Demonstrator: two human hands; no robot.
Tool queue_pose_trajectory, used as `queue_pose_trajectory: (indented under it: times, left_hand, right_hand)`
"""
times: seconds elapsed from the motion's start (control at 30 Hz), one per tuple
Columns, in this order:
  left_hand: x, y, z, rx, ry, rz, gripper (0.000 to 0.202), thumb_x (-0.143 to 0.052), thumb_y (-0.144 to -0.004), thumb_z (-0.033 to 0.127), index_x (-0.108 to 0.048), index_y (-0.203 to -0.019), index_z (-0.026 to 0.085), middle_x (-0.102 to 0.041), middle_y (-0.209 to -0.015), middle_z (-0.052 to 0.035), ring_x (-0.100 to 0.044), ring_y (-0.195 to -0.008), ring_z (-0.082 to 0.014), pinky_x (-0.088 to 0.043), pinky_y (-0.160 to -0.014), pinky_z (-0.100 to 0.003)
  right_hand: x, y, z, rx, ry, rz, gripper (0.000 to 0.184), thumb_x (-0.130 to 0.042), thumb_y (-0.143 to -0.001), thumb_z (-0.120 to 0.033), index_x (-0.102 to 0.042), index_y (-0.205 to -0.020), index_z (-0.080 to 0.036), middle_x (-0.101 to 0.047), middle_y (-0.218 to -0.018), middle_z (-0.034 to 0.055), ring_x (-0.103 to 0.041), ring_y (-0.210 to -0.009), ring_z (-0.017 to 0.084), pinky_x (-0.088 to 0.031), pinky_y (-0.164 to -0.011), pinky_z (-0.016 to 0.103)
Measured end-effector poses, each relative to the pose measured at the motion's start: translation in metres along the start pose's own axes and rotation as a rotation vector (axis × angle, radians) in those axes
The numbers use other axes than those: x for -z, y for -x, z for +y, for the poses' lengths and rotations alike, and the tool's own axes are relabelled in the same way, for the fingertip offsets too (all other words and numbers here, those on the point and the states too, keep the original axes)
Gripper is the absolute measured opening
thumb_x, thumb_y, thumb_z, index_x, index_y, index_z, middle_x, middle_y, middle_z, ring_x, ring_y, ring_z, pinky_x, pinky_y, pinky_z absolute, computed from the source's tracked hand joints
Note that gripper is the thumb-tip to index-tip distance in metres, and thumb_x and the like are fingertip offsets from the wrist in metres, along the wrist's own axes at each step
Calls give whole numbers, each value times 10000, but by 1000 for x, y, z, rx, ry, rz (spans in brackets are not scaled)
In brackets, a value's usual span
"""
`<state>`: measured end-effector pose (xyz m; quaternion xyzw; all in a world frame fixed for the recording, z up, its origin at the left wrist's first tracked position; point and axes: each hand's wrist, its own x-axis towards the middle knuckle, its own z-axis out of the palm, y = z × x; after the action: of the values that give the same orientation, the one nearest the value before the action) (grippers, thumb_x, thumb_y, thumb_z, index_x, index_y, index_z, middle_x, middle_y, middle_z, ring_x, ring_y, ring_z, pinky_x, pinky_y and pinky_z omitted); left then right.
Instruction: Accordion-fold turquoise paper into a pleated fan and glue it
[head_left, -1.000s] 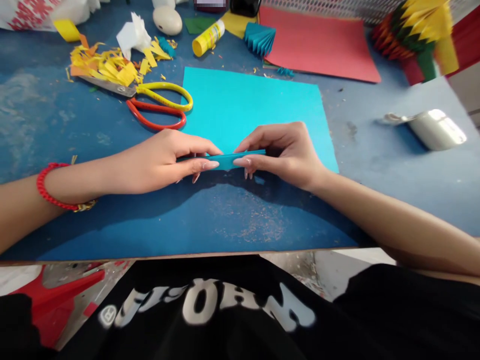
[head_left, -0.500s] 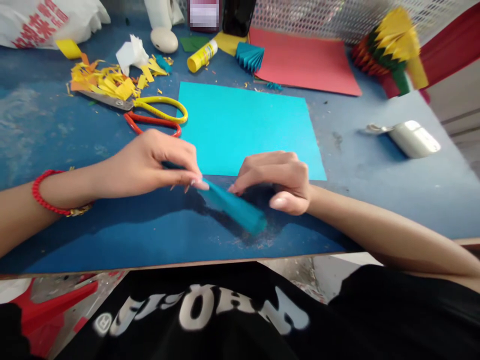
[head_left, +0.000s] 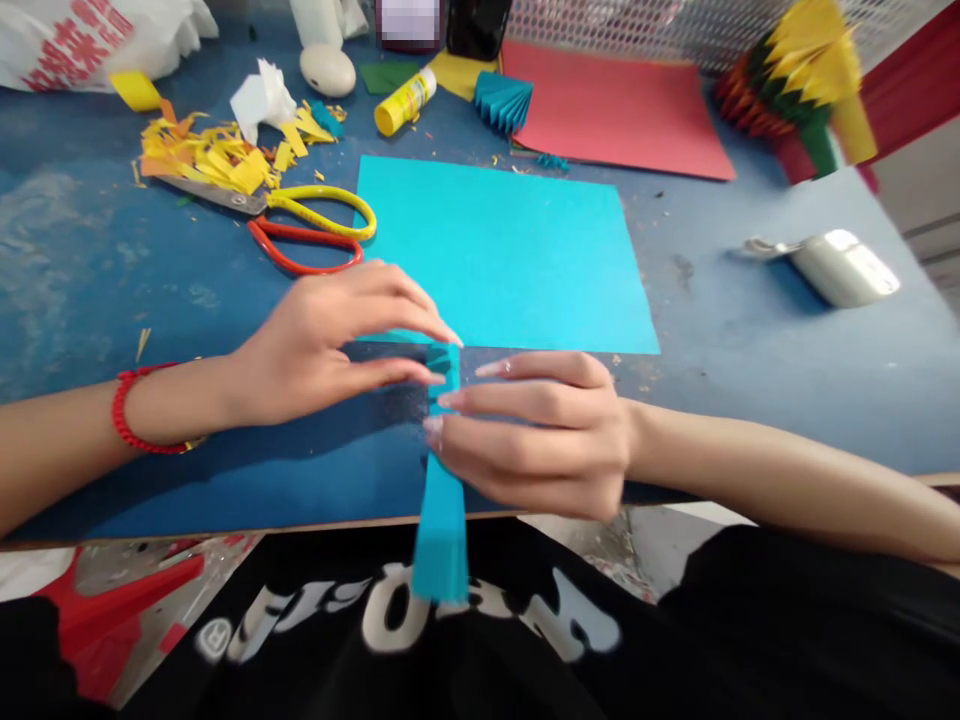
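A folded strip of turquoise paper (head_left: 441, 520) points toward me, its near end hanging past the table's front edge over my black shirt. My left hand (head_left: 330, 335), with a red bracelet on its wrist, pinches the strip's far end between thumb and fingers. My right hand (head_left: 540, 430) lies over the strip's middle, fingers straight and pressed together against it. Just behind both hands a flat turquoise sheet (head_left: 502, 250) lies on the blue table (head_left: 150, 470).
Scissors with yellow and red handles (head_left: 300, 225) lie left of the sheet beside yellow paper scraps (head_left: 202, 155). A glue stick (head_left: 405, 100), a pleated blue fan (head_left: 502, 100) and a red sheet (head_left: 622, 110) sit behind. A white stapler-like tool (head_left: 840, 265) is at right.
The strip, held crosswise between both hands a second ago, has been turned until it points toward me. My right hand has shifted on top of it; both hands came nearer the table edge.
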<state>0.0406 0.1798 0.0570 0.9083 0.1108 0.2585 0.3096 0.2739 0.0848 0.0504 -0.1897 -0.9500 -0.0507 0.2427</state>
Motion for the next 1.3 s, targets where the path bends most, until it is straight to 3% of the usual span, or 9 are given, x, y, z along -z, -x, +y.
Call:
queue_pose_trajectory:
  times: [0.1, 0.23, 0.33, 0.43, 0.53, 0.63, 0.87, 1.1, 1.3]
  left_hand:
    - [7, 5, 5, -109, -176, 127, 165, -621, -1058, 376, -709, -1042, 237, -753, -1008, -34, -684, -965, -169, -534, -910, -345]
    - [8, 10, 11, -447, -439, -37, 378, -632, -1001, 601, -640, -955, 225, -738, -902, -24, -682, -864, -206, -515, -768, -380]
    - [-4, 9, 13, -558, -607, -70, 226, -663, -1017, 376, -648, -914, 175, -732, -848, -28, -671, -746, -186, -483, -654, -340]
    - [-13, 11, 11, -480, -586, -92, 124, -571, -1037, 170, -644, -940, 148, -728, -845, -54, -672, -714, -188, -485, -626, -327]
    - [-15, 18, 9, -345, -459, -84, 80, -565, -1044, 164, -630, -998, 162, -722, -878, -51, -679, -770, -196, -524, -678, -330]
    - [-15, 31, 10, -251, -405, -53, 38, -604, -1028, 153, -620, -1052, 177, -707, -892, -32, -673, -796, -179, -547, -724, -318]
    - [-19, 47, 17, -349, -545, -65, 216, -435, -1062, 140, -632, -1151, 148, -695, -927, -70, -665, -851, -224, -530, -716, -361]
    - [-21, 38, 20, -120, -455, -145, 105, -497, -1070, 165, -599, -1084, 189, -599, -967, -61, -521, -814, -197, -436, -736, -335]
    - [-22, 33, 19, -11, -435, -189, 180, -458, -1098, 209, -582, -969, 193, -536, -903, -37, -473, -785, -194, -329, -695, -348]
  right_hand:
    - [-1, 1, 3, 64, 274, 71, 261, -572, -1027, -203, -754, -879, -318, -767, -847, -68, -721, -783, 124, -668, -896, 298]
    - [-6, 6, 5, 150, 445, 180, 190, -612, -1012, -156, -762, -949, -256, -707, -767, -67, -656, -732, 110, -624, -1019, 309]
    - [-11, 9, 6, 90, 390, 163, 207, -574, -1037, -160, -736, -921, -215, -686, -749, -63, -617, -713, 110, -598, -1007, 316]
    - [-13, 11, 11, 8, 272, 128, 189, -566, -1065, -193, -704, -936, -202, -713, -816, -35, -617, -787, 117, -561, -911, 300]
    - [-11, 14, 17, -54, 182, 99, 168, -585, -1075, -259, -692, -956, -206, -740, -922, -15, -618, -859, 131, -493, -793, 307]
    - [-4, 20, 17, -69, 163, 85, 197, -621, -1057, -288, -699, -906, -188, -721, -860, 3, -582, -794, 143, -454, -717, 318]
    - [14, 36, 3, 110, 344, 85, 198, -754, -921, -151, -705, -734, -196, -683, -743, -2, -470, -651, 143, -415, -582, 312]
    - [19, 38, 2, 80, 351, -81, 183, -664, -997, -200, -682, -815, -207, -658, -766, -12, -439, -642, 137, -319, -525, 311]
    - [12, 40, 7, -136, 227, -148, 292, -470, -1085, -199, -607, -828, -209, -552, -739, 11, -381, -675, 175, -291, -573, 316]
